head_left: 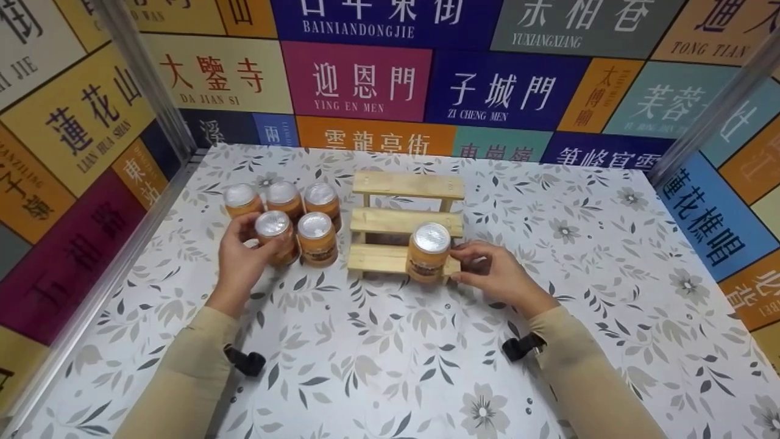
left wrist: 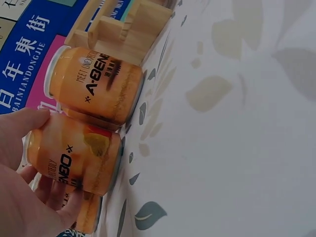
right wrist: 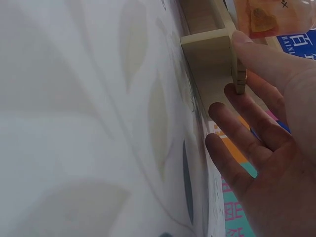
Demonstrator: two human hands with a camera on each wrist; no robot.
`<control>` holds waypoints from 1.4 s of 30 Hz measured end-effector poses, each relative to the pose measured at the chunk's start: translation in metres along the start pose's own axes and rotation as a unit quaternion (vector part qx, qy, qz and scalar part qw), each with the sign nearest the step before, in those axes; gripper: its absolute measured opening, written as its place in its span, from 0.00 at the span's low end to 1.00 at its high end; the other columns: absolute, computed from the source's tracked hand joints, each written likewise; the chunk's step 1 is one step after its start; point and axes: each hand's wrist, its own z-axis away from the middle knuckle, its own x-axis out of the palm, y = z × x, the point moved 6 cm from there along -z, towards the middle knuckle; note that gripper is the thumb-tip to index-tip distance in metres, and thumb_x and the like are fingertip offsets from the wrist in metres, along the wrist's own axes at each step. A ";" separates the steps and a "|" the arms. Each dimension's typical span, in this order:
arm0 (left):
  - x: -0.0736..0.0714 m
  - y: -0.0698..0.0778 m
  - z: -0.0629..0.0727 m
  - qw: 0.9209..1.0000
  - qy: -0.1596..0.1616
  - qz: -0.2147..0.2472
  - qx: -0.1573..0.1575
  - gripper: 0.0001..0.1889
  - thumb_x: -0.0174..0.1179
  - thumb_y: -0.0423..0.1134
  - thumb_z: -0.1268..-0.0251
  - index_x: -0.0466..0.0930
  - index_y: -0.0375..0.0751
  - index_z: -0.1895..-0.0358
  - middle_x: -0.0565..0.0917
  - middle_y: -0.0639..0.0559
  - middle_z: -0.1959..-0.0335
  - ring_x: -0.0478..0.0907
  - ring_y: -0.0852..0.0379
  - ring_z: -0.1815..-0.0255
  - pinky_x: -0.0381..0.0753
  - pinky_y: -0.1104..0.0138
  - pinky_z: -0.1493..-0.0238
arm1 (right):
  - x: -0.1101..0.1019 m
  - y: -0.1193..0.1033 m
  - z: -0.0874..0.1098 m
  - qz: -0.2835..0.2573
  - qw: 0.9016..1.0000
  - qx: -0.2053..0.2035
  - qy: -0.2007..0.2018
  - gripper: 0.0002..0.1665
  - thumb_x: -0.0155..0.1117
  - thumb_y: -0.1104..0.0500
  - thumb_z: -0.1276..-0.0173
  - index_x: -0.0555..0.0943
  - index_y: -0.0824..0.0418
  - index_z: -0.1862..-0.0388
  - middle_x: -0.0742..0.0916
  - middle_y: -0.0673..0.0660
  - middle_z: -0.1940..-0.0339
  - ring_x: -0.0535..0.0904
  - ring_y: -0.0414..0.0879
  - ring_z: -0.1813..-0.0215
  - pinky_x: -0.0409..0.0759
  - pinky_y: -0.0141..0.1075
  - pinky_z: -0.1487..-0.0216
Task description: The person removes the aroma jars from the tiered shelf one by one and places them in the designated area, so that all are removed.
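Observation:
My left hand (head_left: 239, 259) grips an orange drink can (head_left: 273, 224) with a silver top, at the front left of a small cluster. In the left wrist view, the thumb and curled fingers lie around that can (left wrist: 81, 153), which stands upright on the tabletop. Another orange can (head_left: 318, 244) stands close on its right. One more orange can (head_left: 428, 259) is upright at the right part of the lowest step of a wooden three-step stand (head_left: 381, 259). My right hand (head_left: 499, 274) pinches the right end of that step between thumb and fingers, beside the can.
Behind the held can, a row of orange cans (head_left: 283, 198) stands left of the wooden stand. A white leaf-patterned cloth (head_left: 365, 366) covers the table. Colourful sign-printed walls (head_left: 359, 82) rise at the back and both sides.

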 end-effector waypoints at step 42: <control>0.099 0.095 0.065 0.973 -0.086 -0.013 0.213 0.30 0.77 0.37 0.44 0.77 0.43 0.37 0.76 0.46 0.41 0.74 0.47 0.41 0.80 0.52 0.38 | 0.001 0.000 0.001 0.009 1.000 0.001 0.004 0.25 0.80 0.64 0.40 0.86 0.60 0.43 0.86 0.59 0.43 0.84 0.51 0.49 0.85 0.46 0.42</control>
